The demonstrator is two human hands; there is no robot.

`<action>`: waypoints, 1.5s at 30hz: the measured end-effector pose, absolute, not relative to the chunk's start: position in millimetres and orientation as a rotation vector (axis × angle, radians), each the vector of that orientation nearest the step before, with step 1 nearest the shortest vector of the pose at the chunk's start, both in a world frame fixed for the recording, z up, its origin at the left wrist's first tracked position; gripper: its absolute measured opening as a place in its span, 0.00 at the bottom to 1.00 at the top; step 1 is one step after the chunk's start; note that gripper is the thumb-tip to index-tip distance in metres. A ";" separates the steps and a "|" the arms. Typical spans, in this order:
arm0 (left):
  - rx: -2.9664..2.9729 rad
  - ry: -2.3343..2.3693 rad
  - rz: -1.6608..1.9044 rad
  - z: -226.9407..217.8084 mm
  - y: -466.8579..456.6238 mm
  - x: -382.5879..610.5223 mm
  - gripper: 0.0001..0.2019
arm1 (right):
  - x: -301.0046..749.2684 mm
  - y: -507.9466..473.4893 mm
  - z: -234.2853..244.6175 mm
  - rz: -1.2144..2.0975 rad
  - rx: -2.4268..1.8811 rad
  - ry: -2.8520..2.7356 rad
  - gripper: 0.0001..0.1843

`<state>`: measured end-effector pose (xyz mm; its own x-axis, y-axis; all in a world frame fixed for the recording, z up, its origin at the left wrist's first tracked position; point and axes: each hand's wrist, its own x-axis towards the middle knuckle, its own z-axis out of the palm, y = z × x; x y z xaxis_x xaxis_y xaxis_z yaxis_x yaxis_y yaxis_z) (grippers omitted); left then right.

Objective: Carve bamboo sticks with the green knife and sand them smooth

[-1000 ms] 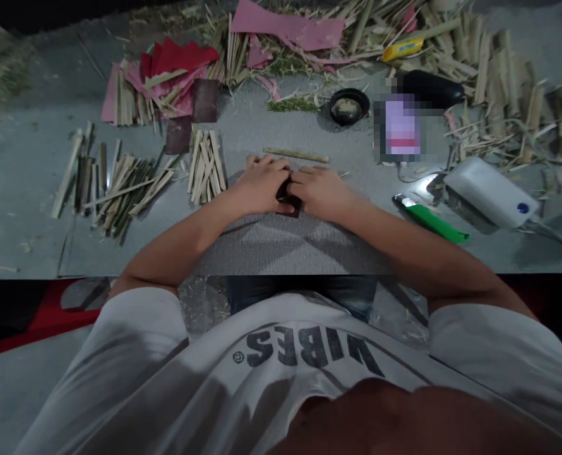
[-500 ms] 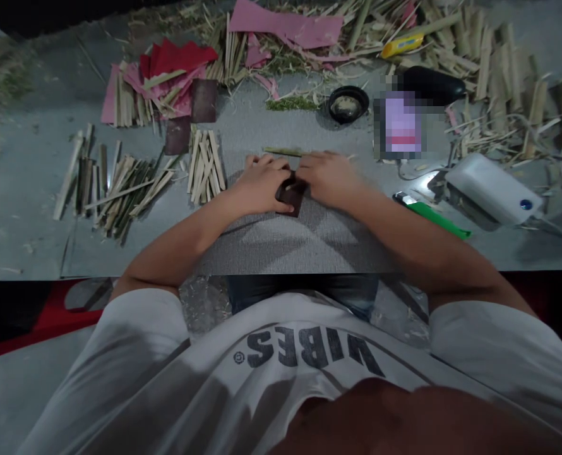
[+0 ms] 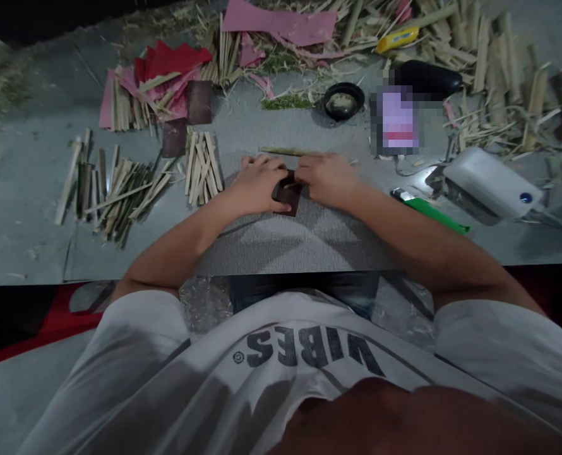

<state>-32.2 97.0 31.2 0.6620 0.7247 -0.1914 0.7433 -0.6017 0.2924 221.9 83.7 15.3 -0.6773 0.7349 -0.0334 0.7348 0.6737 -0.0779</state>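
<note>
A dark brown piece of sandpaper (image 3: 288, 202) lies on the grey cloth-like mat. My left hand (image 3: 259, 184) grips it, thumb on the near edge and fingers curled along the far side. Close beside it, my right hand (image 3: 326, 180) has its fingers bent in a pinch around a small bamboo strip (image 3: 289, 186), whose pale tip shows over the sandpaper. The rest of that strip is hidden by the fingers. Just beyond both hands lies a longer greenish bamboo stick (image 3: 281, 151).
Bamboo sticks (image 3: 204, 167) lie in piles to the left, near more sandpaper (image 3: 199, 101) and red cloth (image 3: 170, 62). A black bowl (image 3: 342, 101) stands beyond the hands. On the right are a green cutter (image 3: 437, 215), a white box (image 3: 492, 183) with a cable, and a blurred-out phone-like object (image 3: 399, 120).
The right hand has shifted very slightly against the sandpaper, and the left hand keeps its hold. The whole view has tilted a little.
</note>
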 end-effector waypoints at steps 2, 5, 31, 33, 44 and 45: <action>2.530 1.176 -0.090 32.3 96.7 -31.4 0.36 | 216.9 78.5 12.1 0.152 -1.184 -2.909 0.19; 2.528 1.194 -0.126 34.2 96.0 -30.5 0.36 | 215.3 79.3 9.7 0.148 -1.165 -2.902 0.19; 2.520 1.179 -0.084 30.6 98.0 -30.0 0.33 | 215.9 81.6 12.3 0.170 -1.154 -2.893 0.20; 2.525 1.171 -0.080 30.0 97.8 -30.6 0.35 | 224.7 89.3 13.2 0.145 -1.246 -2.837 0.21; 2.535 1.180 -0.094 33.8 95.8 -27.7 0.34 | 213.8 81.3 8.8 0.261 -1.177 -2.843 0.17; 2.538 1.175 -0.087 33.2 95.9 -28.1 0.34 | 217.6 84.9 9.9 0.249 -1.227 -2.813 0.18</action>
